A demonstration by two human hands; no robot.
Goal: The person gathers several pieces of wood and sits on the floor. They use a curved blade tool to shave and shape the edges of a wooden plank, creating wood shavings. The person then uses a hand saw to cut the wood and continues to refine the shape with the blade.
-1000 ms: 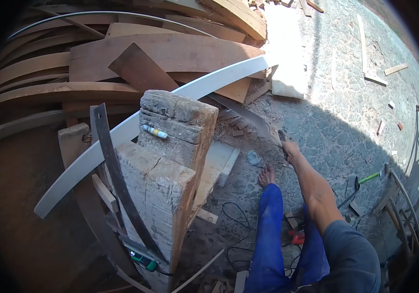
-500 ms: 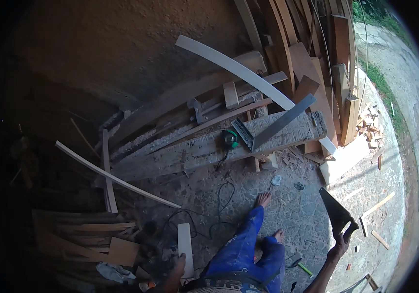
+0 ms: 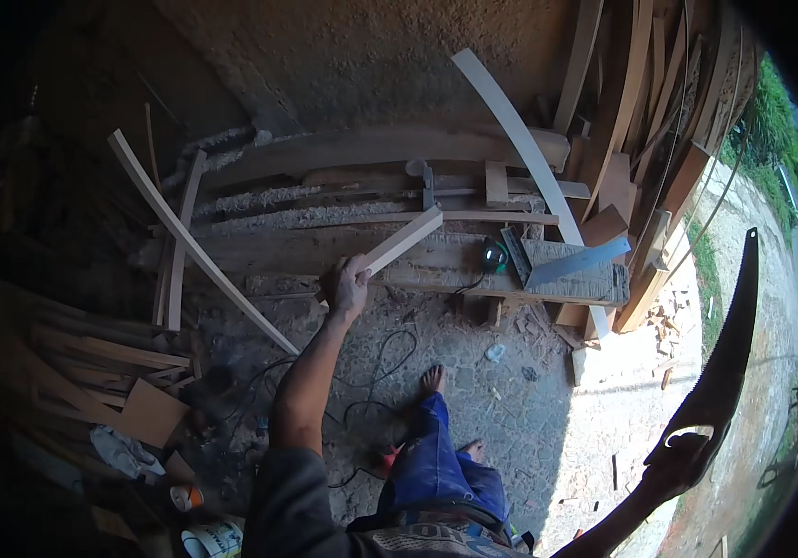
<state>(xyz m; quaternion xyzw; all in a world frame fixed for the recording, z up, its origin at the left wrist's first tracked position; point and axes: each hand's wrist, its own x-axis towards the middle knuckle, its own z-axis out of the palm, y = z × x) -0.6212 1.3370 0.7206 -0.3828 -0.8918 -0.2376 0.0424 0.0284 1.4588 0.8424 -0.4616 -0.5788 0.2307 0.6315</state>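
Note:
My left hand (image 3: 350, 288) is closed round a short pale board (image 3: 402, 239), raised over a long, rough wooden beam (image 3: 292, 256). On the right, my right hand (image 3: 673, 470) grips the handle of a dark handsaw (image 3: 724, 372), its toothed blade pointing upward. Near the beam's right end lie a metal square (image 3: 575, 263) and a green-and-black tape measure (image 3: 494, 253). A curved white strip (image 3: 524, 130) slants behind them, and another curved pale strip (image 3: 194, 251) crosses at left.
Stacked boards (image 3: 645, 112) stand against the back right. Offcuts (image 3: 111, 391) pile at lower left, beside a crumpled cloth (image 3: 120, 446) and cans (image 3: 185, 498). A cable (image 3: 385, 358) loops on the floor near my bare feet. Sunlit paving and grass (image 3: 780, 112) show at right.
The view has swung round toward the wall. My left hand, low with the pale board half a second ago, has lifted it to beam level. The saw has risen upright at right.

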